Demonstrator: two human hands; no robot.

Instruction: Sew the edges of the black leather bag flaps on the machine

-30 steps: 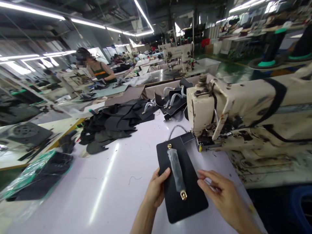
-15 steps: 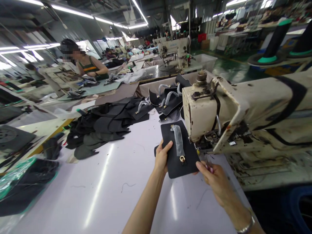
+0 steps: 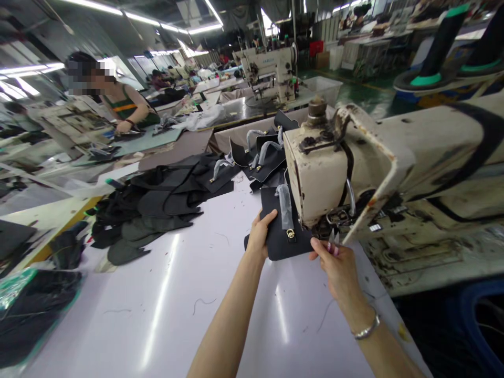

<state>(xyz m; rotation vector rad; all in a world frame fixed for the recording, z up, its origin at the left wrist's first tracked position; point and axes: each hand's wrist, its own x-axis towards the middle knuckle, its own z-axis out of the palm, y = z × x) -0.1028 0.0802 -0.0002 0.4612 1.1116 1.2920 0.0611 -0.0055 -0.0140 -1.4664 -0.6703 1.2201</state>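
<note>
A flat black panel [image 3: 275,242] lies partly beneath the head of the sewing machine [image 3: 315,178]. A handle wrapped in clear plastic [image 3: 285,207] runs along it, with a gold buckle [image 3: 290,234] at its near end. My left hand [image 3: 260,234] grips the panel's left edge, thumb on top. At the near right corner, my right hand [image 3: 333,260] pinches the panel between thumb and finger. Small pink-handled snips [image 3: 334,243] are also held in my right hand, blades pointing up beside the needle area.
Loose black pieces [image 3: 157,205] are heaped on the white table [image 3: 189,315] at left. Several panels with wrapped handles [image 3: 268,157] lie behind the machine head. Black thread cones [image 3: 439,50] stand at upper right. A person [image 3: 126,107] works at another table.
Both hands have moved the panel forward, so its far right part is now under the machine head. The snips now point upward and show more clearly. The view has shifted slightly.
</note>
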